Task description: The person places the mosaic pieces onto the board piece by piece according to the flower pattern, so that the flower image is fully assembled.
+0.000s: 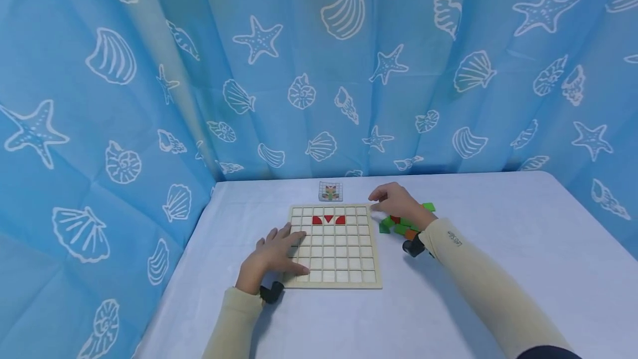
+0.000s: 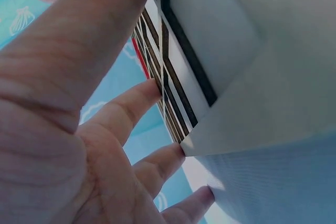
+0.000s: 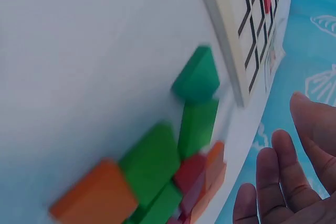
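Note:
My left hand rests on the left side of a wooden grid board, fingers spread, thumb near the lower edge. The left wrist view shows its fingertips at the board's edge. Two red quarter-round pieces and a red triangle lie in the second row of squares. My right hand is above the table beside the board's upper right corner, fingers loosely bent. In the right wrist view nothing shows between its fingers. Below it lie loose green blocks, orange blocks and red blocks.
A small card with a coloured pattern on a grid lies behind the board. White cloth covers the table. A blue curtain with white shells and starfish hangs behind and to the left.

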The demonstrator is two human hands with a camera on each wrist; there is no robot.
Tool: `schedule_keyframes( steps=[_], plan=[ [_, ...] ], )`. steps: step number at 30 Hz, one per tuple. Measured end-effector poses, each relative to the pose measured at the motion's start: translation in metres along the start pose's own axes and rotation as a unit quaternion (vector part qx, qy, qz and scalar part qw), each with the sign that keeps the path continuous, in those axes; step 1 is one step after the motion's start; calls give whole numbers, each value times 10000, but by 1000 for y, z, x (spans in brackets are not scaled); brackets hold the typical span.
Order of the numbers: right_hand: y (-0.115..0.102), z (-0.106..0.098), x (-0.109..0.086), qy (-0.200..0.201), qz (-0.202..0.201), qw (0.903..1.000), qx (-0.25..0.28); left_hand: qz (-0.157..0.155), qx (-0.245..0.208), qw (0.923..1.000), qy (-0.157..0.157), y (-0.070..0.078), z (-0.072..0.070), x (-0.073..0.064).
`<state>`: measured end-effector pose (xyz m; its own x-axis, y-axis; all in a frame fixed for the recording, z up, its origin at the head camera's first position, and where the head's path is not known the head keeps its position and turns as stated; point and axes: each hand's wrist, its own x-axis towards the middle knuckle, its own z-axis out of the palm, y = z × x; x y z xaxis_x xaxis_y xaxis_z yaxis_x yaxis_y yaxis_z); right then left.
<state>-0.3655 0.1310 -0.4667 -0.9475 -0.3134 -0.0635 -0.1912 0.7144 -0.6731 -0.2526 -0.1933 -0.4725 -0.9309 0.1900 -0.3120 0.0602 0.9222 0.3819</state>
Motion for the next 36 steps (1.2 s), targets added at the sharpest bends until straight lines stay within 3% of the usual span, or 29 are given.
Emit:
schedule_keyframes(
  steps=[10, 23, 36],
  plan=[
    [17, -21, -16, 139, 591, 9971, 448, 73, -36, 10000, 29, -1, -4, 1],
    [36, -33, -43, 254, 674, 9967, 376, 84, -59, 9999, 72, 0, -10, 2],
    [60, -36, -76, 14, 597, 9974, 413, 117, -58, 9999, 46, -1, -2, -1]
  ],
)
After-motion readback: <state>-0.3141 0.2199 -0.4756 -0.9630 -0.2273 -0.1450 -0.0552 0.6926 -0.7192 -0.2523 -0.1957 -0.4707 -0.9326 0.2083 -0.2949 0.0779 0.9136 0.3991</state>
